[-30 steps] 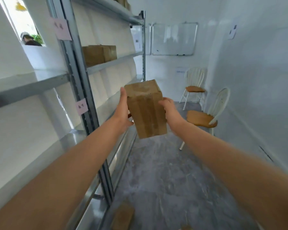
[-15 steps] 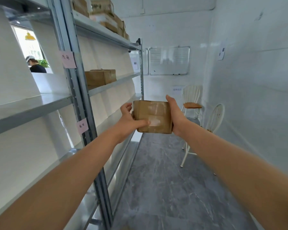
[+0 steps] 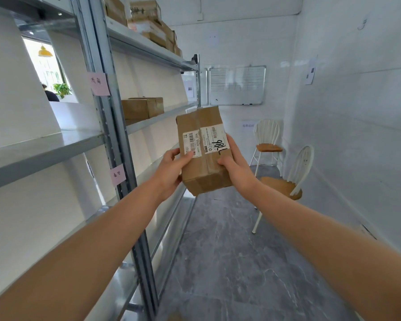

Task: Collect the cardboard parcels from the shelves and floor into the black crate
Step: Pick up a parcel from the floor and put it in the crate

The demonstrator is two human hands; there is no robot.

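Two bare forearms reach forward from the bottom corners. The left hand [image 3: 169, 172] and the right hand [image 3: 235, 169] hold one cardboard parcel [image 3: 204, 179] between them, in the air above the grey floor [image 3: 229, 262] and just beside the metal rack [image 3: 116, 135]. The left grip pinches the parcel's left edge, with the thumb on the front face and the fingers behind. The right grip wraps the right edge, with the thumb pressed on the front.

The parcel stands on end, tilted, with clear tape down its middle. Two white labels [image 3: 191, 144] with barcodes sit on the face towards the camera, and black handwriting crosses the right one.

Two pink notes [image 3: 99, 84] are stuck on the rack's upright. Behind the held parcel, another brown box [image 3: 141, 108] rests on the middle shelf. More boxes [image 3: 153, 22] are stacked on the top shelf.

A white chair [image 3: 285, 186] with a wooden seat stands near the right wall, and a second chair [image 3: 267, 144] stands further back in the corner. A whiteboard [image 3: 236, 85] hangs on the far wall.
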